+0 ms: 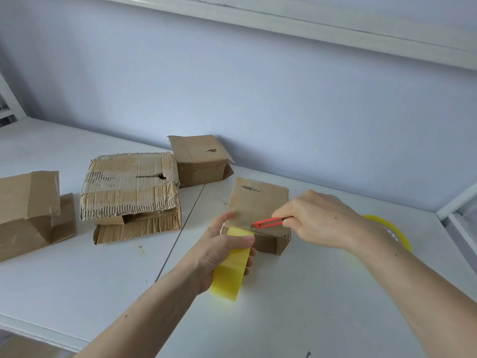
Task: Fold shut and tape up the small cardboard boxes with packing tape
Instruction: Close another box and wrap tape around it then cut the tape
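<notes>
On a white tabletop [77, 280], three worn cardboard boxes [130, 195] sit toward the left and far edges. Near the middle, the left hand [224, 251] has its fingers clamped on a yellow packing tape roll [229, 270], a strip running onto a small cardboard box [258, 202]. The right hand [317, 223] pinches a red utility knife [268, 222] at the strip. The step appears to be cutting; next likely comes pressing the tape flat.

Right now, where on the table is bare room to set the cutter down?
Bare tabletop lies between the two forearms, and near the front edge below the torn box. It is crowded around the small box, where the left hand, right hand and yellow tape roll meet.
</notes>
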`<state>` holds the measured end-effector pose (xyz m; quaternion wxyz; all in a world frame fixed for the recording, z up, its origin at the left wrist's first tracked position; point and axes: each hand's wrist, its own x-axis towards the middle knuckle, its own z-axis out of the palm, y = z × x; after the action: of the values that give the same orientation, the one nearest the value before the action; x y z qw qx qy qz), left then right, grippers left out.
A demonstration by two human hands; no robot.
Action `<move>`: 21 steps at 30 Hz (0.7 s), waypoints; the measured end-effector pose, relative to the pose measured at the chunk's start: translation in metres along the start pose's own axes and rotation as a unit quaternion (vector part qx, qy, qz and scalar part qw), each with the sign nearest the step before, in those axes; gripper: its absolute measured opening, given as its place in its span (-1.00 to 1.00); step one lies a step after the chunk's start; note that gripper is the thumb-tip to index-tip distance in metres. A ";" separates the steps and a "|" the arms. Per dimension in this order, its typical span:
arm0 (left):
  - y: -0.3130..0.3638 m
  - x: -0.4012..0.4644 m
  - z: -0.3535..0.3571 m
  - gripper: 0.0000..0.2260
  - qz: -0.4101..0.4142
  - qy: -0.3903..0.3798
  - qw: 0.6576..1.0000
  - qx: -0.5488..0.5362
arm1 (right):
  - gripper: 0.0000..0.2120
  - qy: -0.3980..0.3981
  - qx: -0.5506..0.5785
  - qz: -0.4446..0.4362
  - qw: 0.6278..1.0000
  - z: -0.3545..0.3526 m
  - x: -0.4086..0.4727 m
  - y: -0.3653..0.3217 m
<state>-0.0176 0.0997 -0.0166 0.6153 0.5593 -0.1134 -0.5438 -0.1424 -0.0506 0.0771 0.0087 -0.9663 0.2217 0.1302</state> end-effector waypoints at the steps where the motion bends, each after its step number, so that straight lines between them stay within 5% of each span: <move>1: 0.001 0.000 0.001 -0.40 -0.001 0.000 1.000 0.000 | -0.88 -0.001 0.000 0.010 1.000 -0.005 -0.003 0.005; 8: 0.001 -0.001 0.002 -0.43 0.004 -0.002 1.000 -0.006 | -0.81 0.150 0.097 0.069 0.982 0.002 0.029 -0.002; 14: 0.001 -0.006 0.000 -0.46 0.001 0.013 1.000 0.004 | -0.44 0.176 0.114 0.097 0.973 0.068 0.088 -0.025; 21: 0.007 -0.008 0.000 -0.54 -0.031 0.020 0.999 -0.006 | -0.38 0.215 0.056 0.076 0.972 0.082 0.094 -0.019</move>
<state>-0.0169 0.1043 -0.0071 0.6036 0.5695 -0.0800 -0.5522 -0.0731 -0.0673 -0.0267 0.0050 -0.9499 0.2985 -0.0926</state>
